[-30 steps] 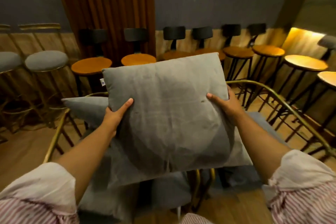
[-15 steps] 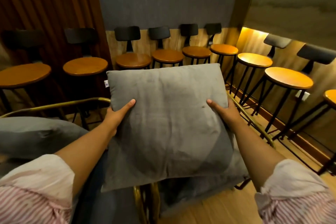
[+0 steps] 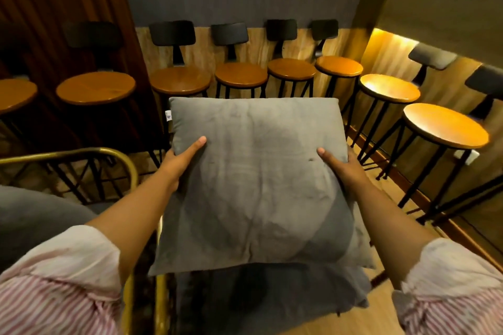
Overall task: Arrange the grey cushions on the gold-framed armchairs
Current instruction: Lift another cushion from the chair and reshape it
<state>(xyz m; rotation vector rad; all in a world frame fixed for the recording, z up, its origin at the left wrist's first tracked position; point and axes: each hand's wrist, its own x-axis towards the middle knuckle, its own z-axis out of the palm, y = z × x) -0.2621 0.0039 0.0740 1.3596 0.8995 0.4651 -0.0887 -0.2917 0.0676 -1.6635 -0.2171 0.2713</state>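
I hold a square grey cushion in front of me with both hands, its face turned up toward the camera. My left hand grips its left edge, thumb on top. My right hand grips its right edge the same way. A gold-framed armchair stands at the left, with another grey cushion lying in it. Below the held cushion a grey padded seat shows next to gold frame bars.
A row of round wooden bar stools with black backrests lines the far wall. More stools stand along the lit right wall. Dark wood panelling is at the back left. The floor is light wood.
The view has swung to the right with the cushion held the same way. The left armchair and its cushion have slid toward the left edge, and more right-wall stools show.
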